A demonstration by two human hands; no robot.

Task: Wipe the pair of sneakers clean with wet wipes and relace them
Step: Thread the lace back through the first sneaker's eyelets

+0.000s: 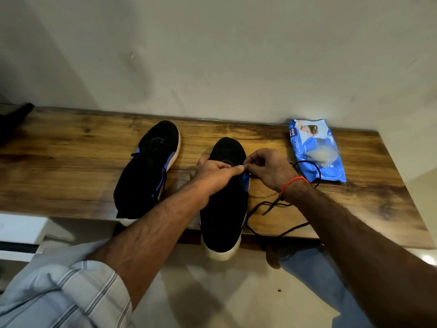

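Two black sneakers with blue trim and white soles lie on a wooden shelf [71,166]. The left sneaker [146,171] is laced. The right sneaker [224,209] sticks out over the shelf's front edge. My left hand [212,174] rests on its upper, fingers curled, thumb and forefinger pinching at the eyelet area. My right hand [267,169] pinches the black lace [272,207] at the same spot. The lace trails loose to the right in loops across the shelf. The eyelets themselves are hidden under my hands.
A blue pack of wet wipes [316,150] lies at the back right against the wall, partly under a lace loop. A dark object [14,117] sits at the shelf's far left. Below the shelf are a pale floor and my jeans-clad knee [314,268].
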